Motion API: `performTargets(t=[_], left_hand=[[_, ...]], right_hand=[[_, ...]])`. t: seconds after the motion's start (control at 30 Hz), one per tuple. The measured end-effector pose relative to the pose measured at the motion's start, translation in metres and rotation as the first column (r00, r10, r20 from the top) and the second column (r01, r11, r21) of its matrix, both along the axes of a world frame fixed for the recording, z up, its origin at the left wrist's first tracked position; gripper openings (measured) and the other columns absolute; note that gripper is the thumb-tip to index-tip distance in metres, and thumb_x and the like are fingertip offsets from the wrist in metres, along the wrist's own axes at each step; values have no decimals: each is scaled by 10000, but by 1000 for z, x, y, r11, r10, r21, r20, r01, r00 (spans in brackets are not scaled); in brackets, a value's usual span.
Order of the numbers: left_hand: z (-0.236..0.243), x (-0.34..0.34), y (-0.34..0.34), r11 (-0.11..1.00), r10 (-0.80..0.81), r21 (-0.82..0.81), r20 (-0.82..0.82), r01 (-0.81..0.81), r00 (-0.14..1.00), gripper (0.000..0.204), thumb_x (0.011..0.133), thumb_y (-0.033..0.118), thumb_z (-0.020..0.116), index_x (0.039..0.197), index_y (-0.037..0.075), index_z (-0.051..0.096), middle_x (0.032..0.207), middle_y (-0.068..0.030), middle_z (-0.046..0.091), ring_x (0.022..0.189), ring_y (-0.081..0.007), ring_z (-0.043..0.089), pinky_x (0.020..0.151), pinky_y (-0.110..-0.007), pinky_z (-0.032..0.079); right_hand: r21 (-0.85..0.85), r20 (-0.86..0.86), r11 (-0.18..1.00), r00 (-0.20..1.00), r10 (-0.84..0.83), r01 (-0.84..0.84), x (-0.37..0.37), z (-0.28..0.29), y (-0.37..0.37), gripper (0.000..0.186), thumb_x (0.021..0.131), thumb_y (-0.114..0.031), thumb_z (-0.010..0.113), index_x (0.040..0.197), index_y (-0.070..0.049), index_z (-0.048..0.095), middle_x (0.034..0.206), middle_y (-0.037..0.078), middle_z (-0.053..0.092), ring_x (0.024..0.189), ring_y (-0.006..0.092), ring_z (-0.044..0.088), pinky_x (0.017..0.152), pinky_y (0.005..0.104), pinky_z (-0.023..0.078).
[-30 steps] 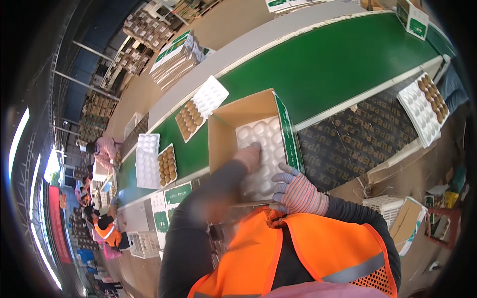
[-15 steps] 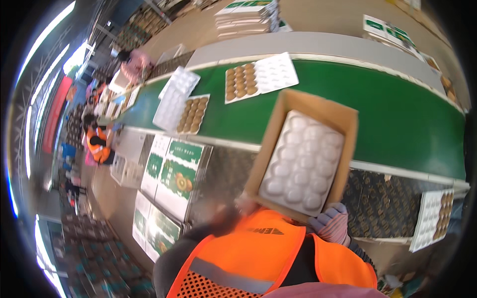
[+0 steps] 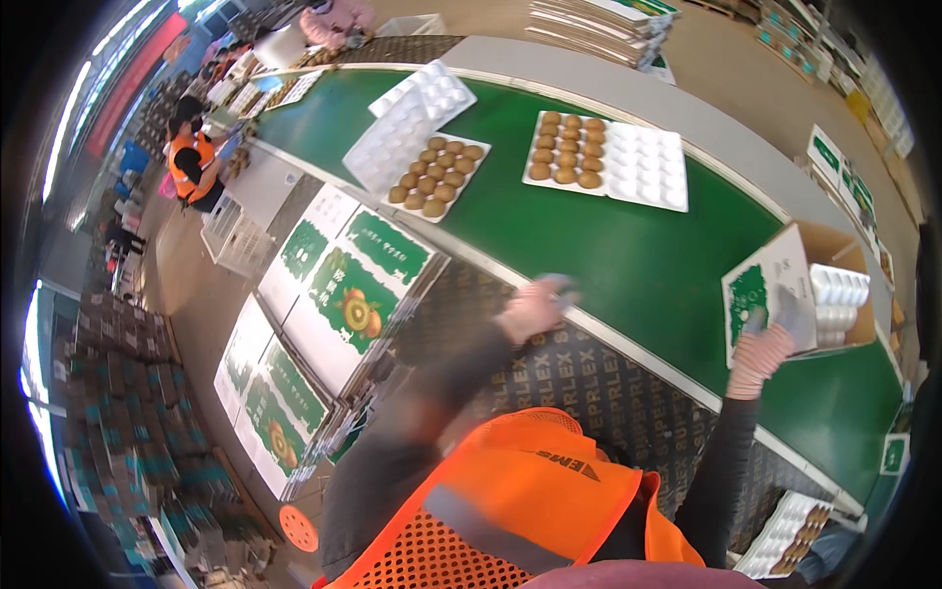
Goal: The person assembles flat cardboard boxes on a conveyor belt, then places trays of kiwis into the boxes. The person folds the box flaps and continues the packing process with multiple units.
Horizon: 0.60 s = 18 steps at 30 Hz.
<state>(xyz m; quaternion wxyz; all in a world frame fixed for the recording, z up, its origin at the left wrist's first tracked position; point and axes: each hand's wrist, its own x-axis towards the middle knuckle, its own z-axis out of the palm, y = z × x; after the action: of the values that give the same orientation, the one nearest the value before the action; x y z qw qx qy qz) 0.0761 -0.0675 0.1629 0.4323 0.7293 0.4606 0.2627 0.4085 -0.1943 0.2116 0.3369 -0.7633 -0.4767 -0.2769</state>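
Note:
A carton (image 3: 770, 285) with white and green printed sides lies tipped at the right of the green belt. Inside its open mouth shows a white moulded fruit tray (image 3: 836, 306). My right hand (image 3: 763, 355), in a striped knit glove, rests against the carton's near printed side with its fingers apart. My left hand (image 3: 538, 308), gloved and slightly blurred, hovers by the belt's near edge with nothing in it, its fingers apart. Ahead of it on the belt lies a half-filled tray of kiwifruit (image 3: 567, 152). Further left is another kiwifruit tray (image 3: 437, 182), with an empty clear tray (image 3: 388, 147) overlapping it.
Stacks of flat printed cartons (image 3: 343, 285) stand left of my left arm. A dark printed board (image 3: 608, 383) lies along the near side of the green belt (image 3: 648, 255). Another tray (image 3: 785, 535) sits at lower right. Co-workers, one in an orange vest (image 3: 191, 162), are at far left.
The carton has gone from in front of my chest to the belt at the right, tipped over. My left hand has come away from it and sits further left. The view has turned.

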Motion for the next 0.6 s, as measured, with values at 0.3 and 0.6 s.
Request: performTargets(t=[0.3, 0.6], left_hand=[[-37, -407, -50, 233, 657, 84, -748, -969, 93, 685, 810, 520, 555, 1170, -61, 505, 1229, -273, 503, 1144, -353, 500, 944, -399, 403], [-18, -415, -44, 99, 800, 59, -598, -993, 44, 768, 787, 487, 610, 1312, -25, 383, 1310, -252, 448, 1237, -351, 420, 1022, -402, 341]], right_hand=[[-440, -551, 234, 466, 692, -867, -335, -82, 150, 400, 804, -282, 612, 1132, -66, 542, 1193, 148, 532, 1062, 331, 531, 905, 424, 434], [-672, -651, 245, 715, 253, -699, -493, -97, 253, 472, 781, -403, 619, 1166, -133, 586, 1345, 170, 440, 1227, 359, 419, 1020, 395, 348]])
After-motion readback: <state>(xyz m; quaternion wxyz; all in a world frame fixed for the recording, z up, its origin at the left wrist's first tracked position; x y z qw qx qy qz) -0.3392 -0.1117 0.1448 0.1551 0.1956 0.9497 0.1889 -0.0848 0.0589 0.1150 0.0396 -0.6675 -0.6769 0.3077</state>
